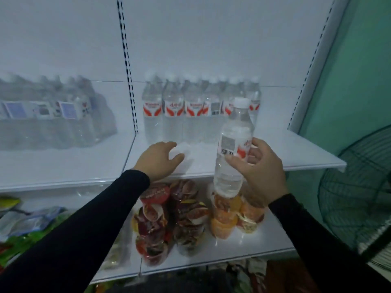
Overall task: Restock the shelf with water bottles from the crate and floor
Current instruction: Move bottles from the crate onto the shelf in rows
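My right hand [258,172] grips a clear water bottle [234,140] round its red and white label. The bottle is upright, tilted slightly, in front of the white shelf's [296,153] front edge. My left hand [158,159] rests on the shelf's front, fingers curled round a blurred white top that looks like a second water bottle [182,154]; its body is hard to make out. A row of several matching bottles [190,111] stands at the back of the shelf.
A shrink-wrapped pack of bottles [53,115] lies on the shelf section to the left. The lower shelf holds stacked red snack cups [165,218] and orange cups [232,214]. A black fan [359,187] stands at the right by the green wall.
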`<state>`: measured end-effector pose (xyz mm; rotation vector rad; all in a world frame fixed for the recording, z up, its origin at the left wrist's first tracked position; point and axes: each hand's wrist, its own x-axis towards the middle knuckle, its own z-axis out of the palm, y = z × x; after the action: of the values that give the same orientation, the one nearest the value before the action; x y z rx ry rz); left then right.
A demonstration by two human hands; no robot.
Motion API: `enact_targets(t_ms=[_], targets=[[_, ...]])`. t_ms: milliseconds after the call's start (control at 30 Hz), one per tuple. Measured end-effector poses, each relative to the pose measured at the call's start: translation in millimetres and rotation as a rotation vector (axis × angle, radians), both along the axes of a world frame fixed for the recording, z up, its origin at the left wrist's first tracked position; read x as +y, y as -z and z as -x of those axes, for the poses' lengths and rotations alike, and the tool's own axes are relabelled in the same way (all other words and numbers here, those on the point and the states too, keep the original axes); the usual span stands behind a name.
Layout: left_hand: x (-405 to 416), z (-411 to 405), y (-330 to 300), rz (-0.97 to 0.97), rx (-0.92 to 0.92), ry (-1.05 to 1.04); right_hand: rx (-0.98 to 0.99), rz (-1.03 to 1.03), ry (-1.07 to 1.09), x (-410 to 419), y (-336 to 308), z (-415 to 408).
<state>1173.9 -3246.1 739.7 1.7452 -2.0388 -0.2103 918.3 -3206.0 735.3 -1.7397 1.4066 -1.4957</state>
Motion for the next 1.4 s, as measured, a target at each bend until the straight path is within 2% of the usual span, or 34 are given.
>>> enact_targets(t_ms=[100, 200, 567, 733, 933, 1400], targets=[[-21, -11, 20, -0.114, -0.174, -0.101, 0.021, 0.095, 0.092, -21, -19, 17], [-28, -15, 34, -0.077, -0.254, -0.108, 0.029, 0.113, 0.169, -49, -28, 32], [-38, -19, 45, -0.007, -0.235, -0.107, 0.087, 0.078, 0.386, -120, -9, 54], [-38, -19, 46, 0.004, -0.239, -0.101, 0.081, 0.12, 0.347, -121, 3, 53], [-36, -17, 45, 0.001, -0.266, -0.09, 0.092, -0.024, 0.223, -112, 21, 60], [-39, -17, 47, 0.025, -0.279, -0.112, 0.053, -0.03, 0.291, -187, 34, 64]])
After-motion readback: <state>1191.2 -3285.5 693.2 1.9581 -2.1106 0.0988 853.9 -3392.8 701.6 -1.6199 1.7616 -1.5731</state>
